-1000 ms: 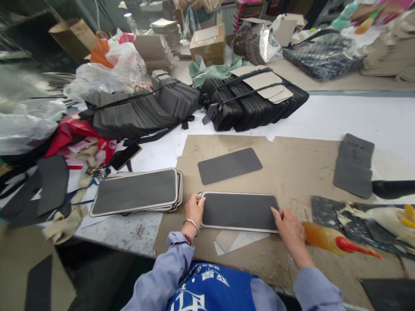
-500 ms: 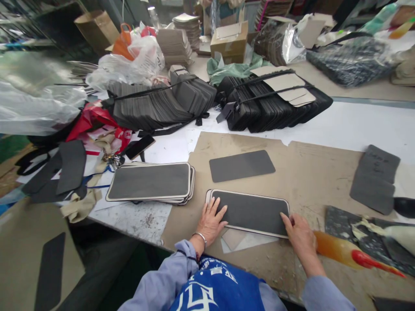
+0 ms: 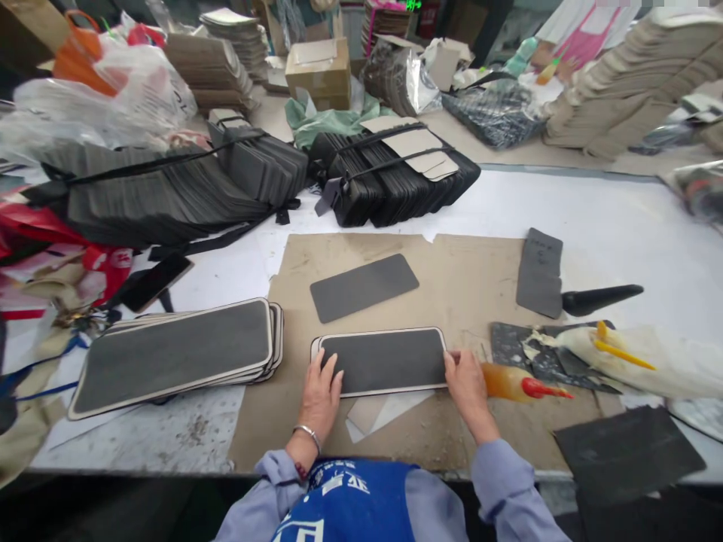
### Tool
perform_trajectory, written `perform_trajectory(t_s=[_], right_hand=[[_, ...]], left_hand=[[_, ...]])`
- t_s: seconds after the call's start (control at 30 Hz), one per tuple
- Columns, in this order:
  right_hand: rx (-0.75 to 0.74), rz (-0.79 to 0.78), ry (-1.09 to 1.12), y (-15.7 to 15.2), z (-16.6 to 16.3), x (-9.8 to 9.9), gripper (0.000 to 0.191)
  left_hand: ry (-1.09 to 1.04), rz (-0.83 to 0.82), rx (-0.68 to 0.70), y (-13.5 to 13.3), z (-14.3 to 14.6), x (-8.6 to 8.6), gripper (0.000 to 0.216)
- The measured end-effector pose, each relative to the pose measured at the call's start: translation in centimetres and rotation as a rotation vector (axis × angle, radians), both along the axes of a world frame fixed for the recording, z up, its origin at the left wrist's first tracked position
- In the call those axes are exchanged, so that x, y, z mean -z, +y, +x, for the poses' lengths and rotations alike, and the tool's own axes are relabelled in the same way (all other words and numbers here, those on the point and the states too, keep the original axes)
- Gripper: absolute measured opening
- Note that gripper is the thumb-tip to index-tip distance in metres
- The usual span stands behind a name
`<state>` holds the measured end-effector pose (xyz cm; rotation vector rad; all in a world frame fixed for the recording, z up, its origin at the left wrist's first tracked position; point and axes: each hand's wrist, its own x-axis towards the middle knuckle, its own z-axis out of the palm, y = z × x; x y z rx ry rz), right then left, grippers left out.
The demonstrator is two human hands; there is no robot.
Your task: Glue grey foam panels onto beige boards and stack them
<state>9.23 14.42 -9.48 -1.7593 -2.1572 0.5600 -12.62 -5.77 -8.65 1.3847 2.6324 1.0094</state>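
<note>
A dark grey rounded panel with a pale border (image 3: 387, 361) lies before me on the brown board; a second pale edge shows beneath its left end. My left hand (image 3: 321, 391) rests on that end, fingers outstretched and slightly apart. At the opposite end my right hand (image 3: 468, 388) pinches the panel's edge, thumb uppermost and fingers curled. Just beyond the panel lies a plain grey rounded piece (image 3: 364, 287). To the left is a stack of similar bordered panels (image 3: 181, 350). An amber bottle with a red nozzle (image 3: 508, 382) lies beside my right hand.
Strapped bundles of dark pieces (image 3: 192, 181) and black pieces (image 3: 389, 181) stand at the back. On the right are a marked grey piece (image 3: 539, 271), a black-handled tool (image 3: 602, 299) and a whitish bottle (image 3: 626, 357). A phone (image 3: 157, 282) lies left.
My view has swung right, so the table's things appear further left. The right thumb has shifted from the panel's top face to its edge; the left hand still rests on the left end.
</note>
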Motion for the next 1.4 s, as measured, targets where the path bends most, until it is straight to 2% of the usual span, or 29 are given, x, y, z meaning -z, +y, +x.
perform_trajectory(t_s=[0.1, 0.23, 0.3, 0.43, 0.7, 1.1, 1.2, 1.27, 1.4], right_hand=[[0.003, -0.045, 0.058, 0.1, 0.2, -0.1, 0.026], [0.026, -0.118, 0.145, 0.5, 0.2, 0.0, 0.029], [0.033, -0.161, 0.191, 0.6, 0.1, -0.1, 0.032], [0.033, -0.211, 0.264, 0.1, -0.4, -0.7, 0.036], [-0.024, -0.261, 0.305, -2.3, -2.1, -0.4, 0.036], [-0.042, -0.157, 0.166, -2.9, -2.2, -0.2, 0.035], [-0.054, -0.083, 0.115, -3.5, -2.2, -0.9, 0.041], [-0.101, 0.039, 0.053, -4.0, -2.4, -1.3, 0.048], [-0.314, 0.324, -0.065, -4.8, -3.9, -1.6, 0.053]], left_hand=[[-0.250, 0.062, -0.220, 0.6, -0.6, -0.7, 0.032], [-0.729, 0.119, -0.482, 1.5, -2.1, -1.3, 0.034], [-0.874, 0.140, -0.502, 1.7, -2.8, -1.5, 0.035], [-0.975, 0.170, -0.460, 1.1, -3.6, -1.8, 0.040], [-1.014, 0.204, -0.520, -1.4, -5.3, -1.9, 0.046], [-0.919, 0.137, -0.476, -1.7, -5.7, -0.9, 0.041], [-0.868, 0.109, -0.468, -1.5, -5.7, -1.0, 0.040], [-0.833, 0.083, -0.458, -1.6, -5.5, -1.3, 0.038], [-0.700, 0.009, -0.460, -3.1, -4.1, -2.5, 0.035]])
